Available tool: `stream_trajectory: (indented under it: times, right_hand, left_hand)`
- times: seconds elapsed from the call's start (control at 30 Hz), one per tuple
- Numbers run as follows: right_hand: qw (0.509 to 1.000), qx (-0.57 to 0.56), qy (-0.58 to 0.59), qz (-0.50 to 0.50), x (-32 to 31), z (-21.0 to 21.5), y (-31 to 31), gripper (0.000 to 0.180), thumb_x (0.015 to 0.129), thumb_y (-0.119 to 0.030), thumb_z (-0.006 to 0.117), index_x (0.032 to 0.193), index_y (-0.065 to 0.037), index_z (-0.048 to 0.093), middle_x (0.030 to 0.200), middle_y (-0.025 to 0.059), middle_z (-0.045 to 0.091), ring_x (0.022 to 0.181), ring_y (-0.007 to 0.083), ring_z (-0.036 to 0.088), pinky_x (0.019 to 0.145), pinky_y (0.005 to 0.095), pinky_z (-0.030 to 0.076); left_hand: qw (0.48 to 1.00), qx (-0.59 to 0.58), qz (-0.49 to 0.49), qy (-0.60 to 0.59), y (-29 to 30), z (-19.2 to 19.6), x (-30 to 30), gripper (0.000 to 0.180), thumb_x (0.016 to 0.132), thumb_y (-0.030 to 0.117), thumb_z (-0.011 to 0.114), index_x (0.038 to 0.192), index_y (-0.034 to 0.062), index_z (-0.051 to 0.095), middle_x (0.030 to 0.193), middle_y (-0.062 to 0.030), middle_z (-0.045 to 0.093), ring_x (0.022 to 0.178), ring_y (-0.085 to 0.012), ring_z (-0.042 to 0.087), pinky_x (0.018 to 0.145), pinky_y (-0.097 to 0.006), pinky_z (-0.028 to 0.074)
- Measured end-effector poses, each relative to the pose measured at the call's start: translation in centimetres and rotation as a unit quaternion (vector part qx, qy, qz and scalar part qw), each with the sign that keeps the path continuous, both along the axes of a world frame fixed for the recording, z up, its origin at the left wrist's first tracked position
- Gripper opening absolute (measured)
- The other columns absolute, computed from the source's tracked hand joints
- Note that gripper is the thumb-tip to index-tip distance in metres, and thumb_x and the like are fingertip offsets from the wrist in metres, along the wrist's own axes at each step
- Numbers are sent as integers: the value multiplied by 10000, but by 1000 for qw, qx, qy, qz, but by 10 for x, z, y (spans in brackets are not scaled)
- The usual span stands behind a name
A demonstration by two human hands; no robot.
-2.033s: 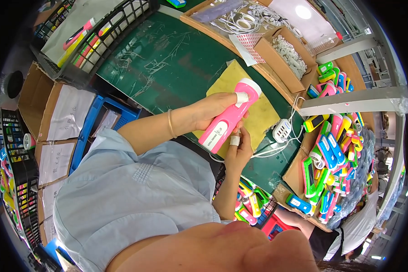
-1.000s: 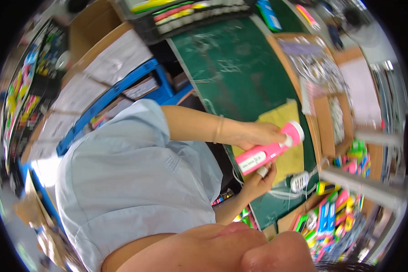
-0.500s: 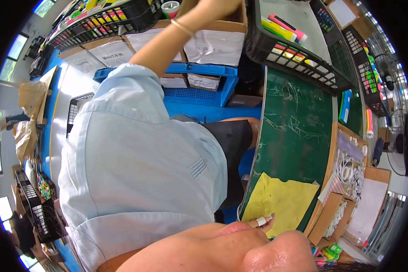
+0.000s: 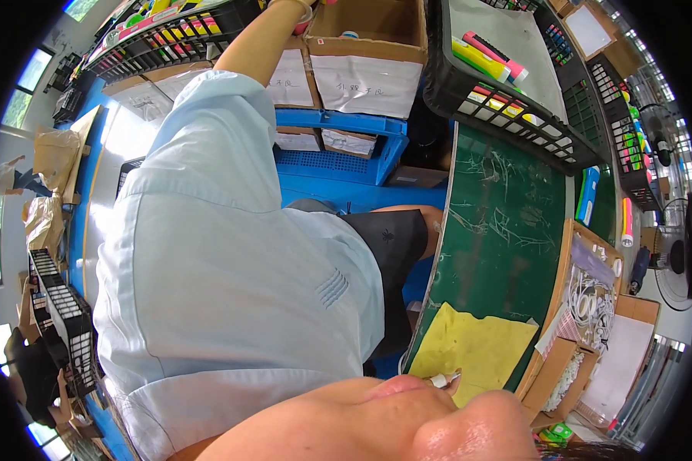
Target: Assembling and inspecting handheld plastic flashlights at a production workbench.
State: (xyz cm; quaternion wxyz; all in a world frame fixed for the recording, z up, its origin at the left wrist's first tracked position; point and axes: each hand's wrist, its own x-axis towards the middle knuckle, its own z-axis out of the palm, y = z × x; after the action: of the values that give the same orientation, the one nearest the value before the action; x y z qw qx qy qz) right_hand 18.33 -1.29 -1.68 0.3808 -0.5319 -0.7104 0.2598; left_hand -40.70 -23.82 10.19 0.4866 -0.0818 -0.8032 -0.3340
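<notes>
My left forearm (image 4: 255, 48), with a pale band at the wrist, reaches up to the top edge of the view. The hand itself is cut off there, beside an open cardboard box (image 4: 370, 66) and a black crate of coloured flashlights (image 4: 178, 37). Low in the view, part of my right hand (image 4: 452, 382) shows with a white wrap on a finger. It rests at the yellow cloth (image 4: 477, 346) on the green tabletop (image 4: 500, 261). Most of that hand is hidden, so its grip does not show.
A black crate (image 4: 507, 127) holding pink and yellow flashlights stands on the table's far end. Along the right lie a blue package (image 4: 588, 196), a tray of white cables (image 4: 592, 296) and a small carton (image 4: 552, 388). Blue pallets (image 4: 388, 150) support the boxes.
My left arm has swung left, from over the open cardboard box toward the flashlight crate, and its hand has left the frame. My right hand stays at the yellow cloth.
</notes>
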Motion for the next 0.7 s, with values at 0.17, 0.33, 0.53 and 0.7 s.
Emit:
stream_trajectory:
  times: [0.17,0.33,0.53,0.7]
  right_hand:
    - [1000,10,-2,1,-1,0,-2,297,923,-165,412,1079,47,550,1066,147,587,952,246,570,797,306,458]
    - [1000,-6,4,0,-5,2,-2,302,925,-169,405,1077,46,552,1071,147,585,952,249,570,798,305,459]
    - [1000,-3,-6,-4,-4,4,2,306,925,-174,404,1071,49,554,1064,153,589,940,255,575,791,307,461]
    - [999,-4,51,-18,0,-7,4,295,917,-159,424,1068,62,547,1031,172,598,895,262,585,782,322,461]
  left_hand:
    - [997,-54,42,-26,4,-1,-3,607,619,90,718,1113,-38,390,1064,-255,468,984,-406,482,819,-404,441]
    - [992,-110,53,-12,-12,6,1,621,625,75,711,1143,0,377,1056,-255,468,968,-402,490,801,-404,450]
    - [928,-313,86,-184,-25,-26,-2,601,677,272,721,1091,-85,471,1065,-262,478,1026,-414,462,888,-465,382]
    - [936,-320,89,-113,39,4,71,570,717,331,660,1097,-53,477,1061,-214,479,1019,-374,427,890,-451,353]
